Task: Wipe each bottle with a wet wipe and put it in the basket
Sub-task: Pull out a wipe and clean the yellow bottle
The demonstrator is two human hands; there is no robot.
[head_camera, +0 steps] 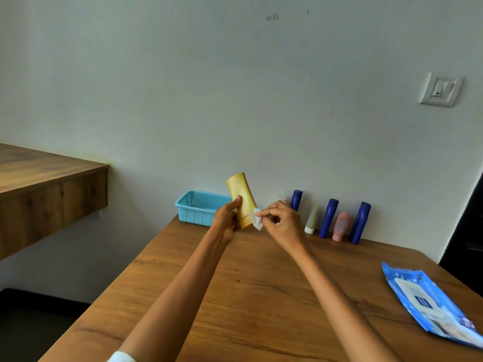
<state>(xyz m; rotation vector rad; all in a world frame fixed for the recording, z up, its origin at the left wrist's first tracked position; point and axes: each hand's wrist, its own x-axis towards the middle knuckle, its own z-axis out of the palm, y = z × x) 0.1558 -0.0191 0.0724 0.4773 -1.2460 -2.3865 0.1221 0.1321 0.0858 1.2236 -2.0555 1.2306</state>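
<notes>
— Where is the bottle you're working on?

— The yellow bottle (241,197) is up off the table (235,288), tilted a little to the left, in my left hand (225,221). My fingers curl round its lower part and my thumb lies up against its front. It sits in front of the right end of the blue basket (200,208), which stands at the far left corner of the table against the wall.

— And your right hand?

— My right hand (281,222) is just to the right of the bottle. Thumb and forefinger are pinched together on a small white wet wipe (256,218), and the wipe touches the bottle's lower right side. My other fingers are bent loosely inward.

— What about the other bottles?

— They stand in a row along the wall, to the right of my hands: a blue bottle (296,200) partly behind my right hand, a pale tube (311,220) standing on its white cap, a second blue bottle (328,218), a pink bottle (341,226), and a third blue bottle (360,222). I can't tell what the small pale thing just left of the first blue one is.

— And the wipes?

— The blue wipe pack (428,301) lies flat at the table's right edge, well apart from both hands.
</notes>
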